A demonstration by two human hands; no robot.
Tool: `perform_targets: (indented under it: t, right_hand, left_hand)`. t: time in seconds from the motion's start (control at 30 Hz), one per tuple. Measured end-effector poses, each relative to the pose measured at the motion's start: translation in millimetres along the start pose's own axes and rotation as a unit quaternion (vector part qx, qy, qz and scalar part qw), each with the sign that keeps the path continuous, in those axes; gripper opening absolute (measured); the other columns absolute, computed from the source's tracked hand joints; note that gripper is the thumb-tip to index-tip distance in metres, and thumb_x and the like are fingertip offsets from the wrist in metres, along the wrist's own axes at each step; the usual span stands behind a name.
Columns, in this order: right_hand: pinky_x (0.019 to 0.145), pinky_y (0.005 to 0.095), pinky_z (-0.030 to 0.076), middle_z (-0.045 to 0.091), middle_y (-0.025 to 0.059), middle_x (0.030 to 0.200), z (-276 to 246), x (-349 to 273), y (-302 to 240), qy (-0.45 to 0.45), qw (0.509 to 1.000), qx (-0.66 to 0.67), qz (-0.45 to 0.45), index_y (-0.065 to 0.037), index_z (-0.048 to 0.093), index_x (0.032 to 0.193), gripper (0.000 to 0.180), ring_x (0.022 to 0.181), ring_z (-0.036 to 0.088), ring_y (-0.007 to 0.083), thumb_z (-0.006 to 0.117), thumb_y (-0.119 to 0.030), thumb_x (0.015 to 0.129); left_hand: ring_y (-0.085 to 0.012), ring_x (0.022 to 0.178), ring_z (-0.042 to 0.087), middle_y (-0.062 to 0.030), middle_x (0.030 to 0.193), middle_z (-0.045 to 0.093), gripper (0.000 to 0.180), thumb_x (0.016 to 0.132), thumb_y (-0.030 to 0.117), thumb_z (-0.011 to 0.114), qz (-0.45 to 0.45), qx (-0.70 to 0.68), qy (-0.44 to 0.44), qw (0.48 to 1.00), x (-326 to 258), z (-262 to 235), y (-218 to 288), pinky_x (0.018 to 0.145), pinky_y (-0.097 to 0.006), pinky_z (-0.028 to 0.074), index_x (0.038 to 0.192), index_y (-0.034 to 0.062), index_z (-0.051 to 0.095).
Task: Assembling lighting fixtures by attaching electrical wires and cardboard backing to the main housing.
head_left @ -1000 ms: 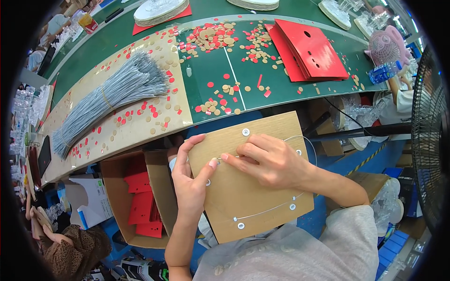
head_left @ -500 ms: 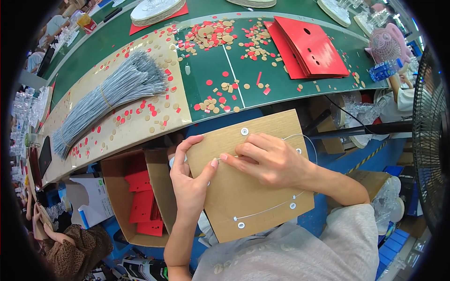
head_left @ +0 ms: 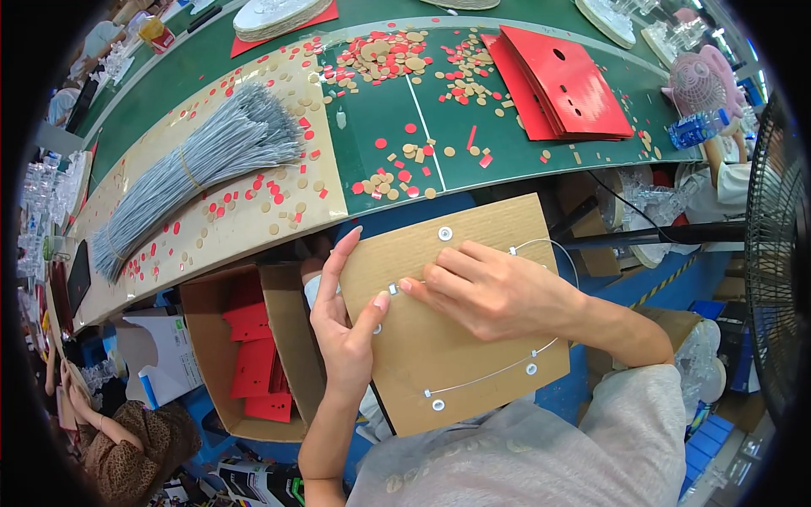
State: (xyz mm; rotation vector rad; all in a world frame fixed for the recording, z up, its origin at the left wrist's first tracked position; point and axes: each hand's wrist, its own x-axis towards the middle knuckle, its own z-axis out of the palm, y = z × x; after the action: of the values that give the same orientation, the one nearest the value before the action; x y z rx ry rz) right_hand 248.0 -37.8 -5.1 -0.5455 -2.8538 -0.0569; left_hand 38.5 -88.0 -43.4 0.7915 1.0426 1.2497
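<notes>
A brown cardboard panel [head_left: 473, 355] with white washer-like rings and small slots lies tilted before my body. My left hand [head_left: 342, 342] grips its left edge, thumb on the face beside a small pale slot, index finger stretched up past the corner. Thin pale wire [head_left: 477, 384] runs between slots along the panel's lower part and loops out past its right edge. Over the upper middle, my right hand [head_left: 498, 296] is closed, thumb and index finger pinching the wire near that slot. The curled fingers hide most of the pinched stretch.
A bundle of grey wires [head_left: 198, 173] lies on the table's left. Red and brown cut-outs [head_left: 384, 59] are scattered across it. Folded red card pieces [head_left: 566, 84] lie at the right. Below stands an open carton [head_left: 296, 338] with red cards. A black fan [head_left: 773, 245] stands far right.
My left thumb and index finger have drawn back a little, uncovering the slot beside the thumb. The right hand has shifted slightly right and down. Another slot near the panel's upper right now shows.
</notes>
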Motion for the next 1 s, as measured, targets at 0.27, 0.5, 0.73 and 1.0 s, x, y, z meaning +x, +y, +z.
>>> perform_targets:
  t: [0.27, 0.5, 0.73, 1.0]
  right_hand:
    - [0.081, 0.0327, 0.054, 0.055, 0.0079, 0.094, 7, 2, 3, 0.026, 0.999, 0.021, -0.02, 0.01, 0.065, 0.122, 0.053, 0.091, 0.06, 0.0209, 0.069, -0.009, 0.072]
    - [0.078, 0.0334, 0.056, 0.055, 0.0086, 0.093, 3, 10, 4, -0.002, 0.999, 0.033, -0.04, 0.011, 0.067, 0.115, 0.05, 0.089, 0.061, 0.0205, 0.069, -0.008, 0.068]
    - [0.074, 0.0327, 0.057, 0.062, 0.0096, 0.098, 10, 2, 12, 0.087, 0.99, 0.112, -0.003, 0.004, 0.072, 0.11, 0.044, 0.087, 0.064, 0.0209, 0.07, -0.008, 0.068]
    - [0.073, 0.0331, 0.058, 0.06, 0.0116, 0.093, 9, 10, 12, 0.059, 0.995, 0.055, -0.052, 0.014, 0.069, 0.107, 0.045, 0.086, 0.064, 0.0229, 0.071, -0.005, 0.066]
  left_hand:
    - [-0.0211, 0.129, 0.057, -0.0155, 0.146, 0.051, 0.068, 0.087, -0.009, 0.055, 0.03, 0.033, 0.002, 0.999, -1, 0, -7, 0.108, -0.034, 0.046, 0.153, -0.0024, 0.039]
    - [-0.022, 0.13, 0.056, -0.0155, 0.147, 0.05, 0.068, 0.087, -0.009, 0.055, 0.048, 0.039, 0.013, 0.998, 2, 0, -7, 0.11, -0.035, 0.044, 0.153, -0.0037, 0.039]
    - [-0.0205, 0.128, 0.058, -0.0162, 0.144, 0.053, 0.072, 0.085, -0.007, 0.056, -0.001, 0.021, 0.002, 1.0, -1, -6, -4, 0.107, -0.033, 0.045, 0.155, -0.0033, 0.038]
    - [-0.0194, 0.124, 0.06, -0.0168, 0.139, 0.057, 0.073, 0.084, -0.007, 0.055, 0.015, 0.024, 0.014, 0.999, 3, -4, -7, 0.105, -0.032, 0.047, 0.155, -0.0033, 0.038]
